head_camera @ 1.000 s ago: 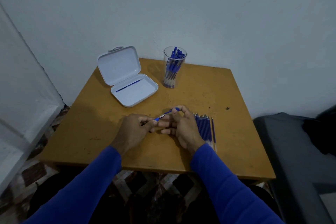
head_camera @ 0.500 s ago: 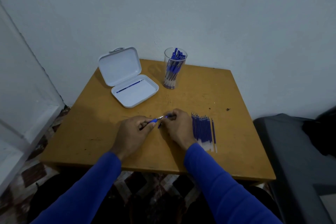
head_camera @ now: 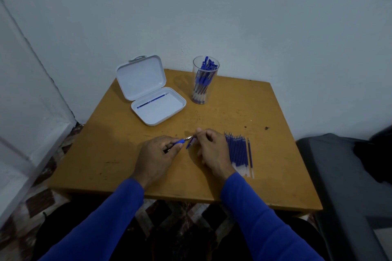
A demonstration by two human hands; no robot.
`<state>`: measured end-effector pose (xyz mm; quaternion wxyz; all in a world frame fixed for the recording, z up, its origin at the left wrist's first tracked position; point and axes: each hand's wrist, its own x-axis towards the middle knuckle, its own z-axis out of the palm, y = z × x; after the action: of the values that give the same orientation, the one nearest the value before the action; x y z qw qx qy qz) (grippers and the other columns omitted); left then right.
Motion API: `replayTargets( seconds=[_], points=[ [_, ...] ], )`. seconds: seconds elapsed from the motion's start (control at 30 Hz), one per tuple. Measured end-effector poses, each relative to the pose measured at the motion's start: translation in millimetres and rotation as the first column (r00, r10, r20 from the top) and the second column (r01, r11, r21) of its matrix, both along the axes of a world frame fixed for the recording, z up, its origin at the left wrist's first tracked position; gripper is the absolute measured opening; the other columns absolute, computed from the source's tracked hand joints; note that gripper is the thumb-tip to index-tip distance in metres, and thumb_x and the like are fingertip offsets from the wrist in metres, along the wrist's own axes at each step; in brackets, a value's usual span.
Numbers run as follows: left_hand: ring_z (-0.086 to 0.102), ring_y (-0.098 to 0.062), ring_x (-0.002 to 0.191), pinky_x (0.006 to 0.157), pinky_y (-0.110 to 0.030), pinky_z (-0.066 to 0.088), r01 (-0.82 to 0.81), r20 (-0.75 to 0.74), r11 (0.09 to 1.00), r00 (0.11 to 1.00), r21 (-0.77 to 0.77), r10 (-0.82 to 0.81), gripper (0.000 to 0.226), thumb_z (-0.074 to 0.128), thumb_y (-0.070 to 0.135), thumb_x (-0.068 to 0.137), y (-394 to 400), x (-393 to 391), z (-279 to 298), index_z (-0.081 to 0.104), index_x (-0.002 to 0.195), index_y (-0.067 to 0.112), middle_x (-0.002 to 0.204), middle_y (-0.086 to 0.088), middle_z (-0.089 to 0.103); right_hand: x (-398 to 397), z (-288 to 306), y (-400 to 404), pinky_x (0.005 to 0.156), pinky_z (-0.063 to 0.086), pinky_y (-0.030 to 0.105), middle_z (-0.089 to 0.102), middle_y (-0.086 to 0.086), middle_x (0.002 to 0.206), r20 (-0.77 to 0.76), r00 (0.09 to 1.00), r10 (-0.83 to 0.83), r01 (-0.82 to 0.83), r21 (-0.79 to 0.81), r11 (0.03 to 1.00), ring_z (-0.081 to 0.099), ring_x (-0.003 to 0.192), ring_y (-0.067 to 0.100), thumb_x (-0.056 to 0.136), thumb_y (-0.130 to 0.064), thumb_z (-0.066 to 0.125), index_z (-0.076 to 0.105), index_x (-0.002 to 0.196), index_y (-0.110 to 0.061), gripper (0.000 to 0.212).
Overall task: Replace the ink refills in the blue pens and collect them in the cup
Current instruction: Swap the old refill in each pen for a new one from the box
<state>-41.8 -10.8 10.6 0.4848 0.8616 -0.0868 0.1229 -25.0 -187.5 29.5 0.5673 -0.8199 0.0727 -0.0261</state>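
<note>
My left hand grips a blue pen by its barrel, metal tip pointing right. My right hand pinches a small blue pen part, probably the cap, just beside that tip. A row of several blue ink refills lies on the wooden table right of my right hand. A clear cup with several blue pens stands at the back. An open white case holds one blue refill.
The table stands against a pale wall, with a white ledge at the left. A dark grey seat is close to the table's right edge. Patterned floor shows under the front edge.
My right hand slid left and lowered, away from the refill row. The pen, held raised between both hands a second ago, is lower, with a small blue part separated at its tip.
</note>
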Motion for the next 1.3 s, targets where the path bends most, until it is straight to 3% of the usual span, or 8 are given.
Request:
replayTargets(
  seconds=[0.17,0.53,0.67,0.77,0.83,0.97,1.17,1.3],
  points=[
    [0.063,-0.004,0.075,0.062,-0.014,0.046,0.026,0.057,0.998,0.998,0.057,-0.03,0.014,0.075,0.024,0.09,3,-1,-3,0.079,0.104,0.024,0.08,0.02,0.067,-6,10,-1,0.057,0.046,0.025,0.064,-0.001,0.068,-0.001,0.992,0.126,-0.126,0.008,0.992,0.054,0.059,0.006,0.094,-0.049,0.066,0.07,0.083,-0.009,0.042],
    [0.065,-0.001,0.077,0.064,-0.013,0.048,0.057,0.044,0.997,0.997,0.051,-0.059,0.014,0.073,0.027,0.092,2,-1,-4,0.078,0.103,0.032,0.083,0.023,0.069,-5,16,-7,0.055,0.044,0.015,0.063,-0.007,0.071,-0.028,0.963,0.27,-0.267,0.076,0.961,0.054,0.06,-0.002,0.098,-0.013,0.065,0.07,0.092,-0.013,0.008],
    [0.066,-0.003,0.077,0.067,-0.022,0.054,0.038,0.053,0.999,0.998,0.033,-0.04,0.014,0.073,0.027,0.091,4,0,-5,0.079,0.104,0.025,0.085,0.02,0.071,-5,15,-7,0.068,0.052,0.022,0.065,0.012,0.09,0.034,0.937,0.349,-0.35,0.051,0.935,0.059,0.077,0.007,0.094,-0.011,0.069,0.062,0.11,-0.02,0.019],
    [0.067,-0.004,0.077,0.066,-0.023,0.055,0.041,0.06,0.999,0.997,0.023,-0.042,0.015,0.072,0.028,0.091,4,0,-5,0.079,0.105,0.027,0.086,0.021,0.071,-7,15,-5,0.071,0.052,0.033,0.064,0.002,0.083,0.028,0.967,0.253,-0.252,-0.005,0.968,0.058,0.075,0.007,0.094,-0.029,0.072,0.067,0.097,-0.018,0.013],
    [0.067,-0.004,0.077,0.065,-0.023,0.054,0.045,0.081,0.999,0.996,0.013,-0.046,0.016,0.072,0.027,0.092,3,-1,-3,0.078,0.106,0.027,0.085,0.021,0.07,-6,15,-4,0.067,0.048,0.027,0.063,-0.005,0.076,0.053,0.975,0.217,-0.21,-0.111,0.971,0.054,0.07,0.004,0.095,-0.036,0.07,0.068,0.086,-0.011,0.026],
    [0.066,-0.009,0.073,0.062,-0.03,0.056,0.029,0.081,0.999,0.996,-0.024,-0.027,0.014,0.072,0.023,0.092,4,-1,-3,0.079,0.105,0.023,0.082,0.017,0.07,-3,19,-8,0.078,0.054,0.03,0.068,-0.006,0.089,0.049,0.96,0.277,-0.268,-0.142,0.953,0.061,0.085,0.008,0.098,-0.018,0.065,0.07,0.09,-0.013,0.01],
    [0.066,-0.005,0.073,0.063,-0.031,0.056,0.046,0.106,0.999,0.993,-0.012,-0.045,0.014,0.073,0.023,0.091,4,-2,-3,0.079,0.104,0.023,0.083,0.02,0.07,-3,20,-5,0.069,0.044,0.018,0.068,-0.013,0.075,0.017,0.969,0.247,-0.245,-0.06,0.968,0.059,0.073,-0.005,0.096,-0.031,0.07,0.072,0.086,-0.013,0.021],
    [0.066,-0.009,0.072,0.062,-0.035,0.056,0.053,0.103,0.998,0.993,-0.018,-0.051,0.014,0.073,0.023,0.091,4,-1,-4,0.08,0.103,0.022,0.083,0.016,0.072,-1,21,-9,0.063,0.045,0.012,0.067,-0.004,0.093,0.023,0.941,0.337,-0.337,-0.006,0.941,0.059,0.074,-0.004,0.096,-0.009,0.066,0.069,0.103,-0.015,0.009]
  ],
)
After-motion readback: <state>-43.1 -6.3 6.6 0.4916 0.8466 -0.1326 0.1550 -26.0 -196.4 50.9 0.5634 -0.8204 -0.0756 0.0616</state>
